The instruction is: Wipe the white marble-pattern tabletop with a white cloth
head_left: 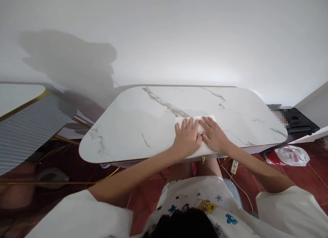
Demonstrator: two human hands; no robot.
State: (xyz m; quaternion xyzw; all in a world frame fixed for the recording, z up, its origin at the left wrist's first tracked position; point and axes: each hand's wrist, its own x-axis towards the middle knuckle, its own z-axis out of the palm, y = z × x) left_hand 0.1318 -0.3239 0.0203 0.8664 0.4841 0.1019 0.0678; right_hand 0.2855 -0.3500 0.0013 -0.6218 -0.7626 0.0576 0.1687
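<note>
A folded white cloth [205, 149] lies near the front edge of a white marble-patterned table [123, 125]. Both palms press down on it, side by side. My left hand [187, 137] lies flat on its left part, fingers apart and pointing toward the wall. Over the right part rests my right hand [214, 134], also flat, with fingers stretched out. The two thumbs almost meet in the middle. Much of the cloth is hidden under the hands. Below the front edge, a small gold-coloured knob [203, 159] shows.
A white wall [179, 36] stands right behind the table. To the left is another table with a gold edge [23, 105] and ribbed side. On the right are a black plastic object [302, 120], a clear plastic bag [292, 155] and a power strip [234, 167] on the red floor.
</note>
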